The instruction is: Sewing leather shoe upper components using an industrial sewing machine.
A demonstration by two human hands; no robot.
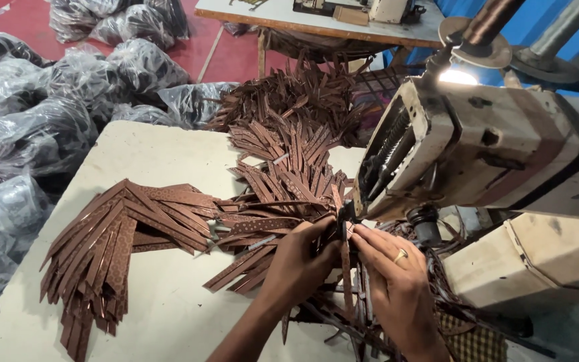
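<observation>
Head view, single frame.

Left hand [301,258]: lower centre of the frame, fingers curled in a closed grip on the brown strap [346,268], a narrow patterned strip that runs top to bottom between the two hands.

Right hand [391,275]: just right of the left hand, a gold ring on one finger, fingertips pinching the same strap from the right side. The strap's top end lies under the head of the sewing machine [497,154], which fills the right half of the frame, cream-coloured and worn, with a lit lamp [457,76] above it.

Table [169,302]: pale top, lower left to centre. On it:
- fanned stack of brown straps [112,245], left of the hands, well apart from them;
- loose heap of straps [283,181], centre, reaching up to the far edge of the table and touching the left hand's side.

Containers: clear plastic bags [41,114], knotted shut, piled on the red floor [226,57] along the left edge and upper left of the frame. Contents dark; what they are cannot be told through the plastic.

Second table [316,23]: top centre, wooden-edged, carrying small items too distant to identify.
</observation>
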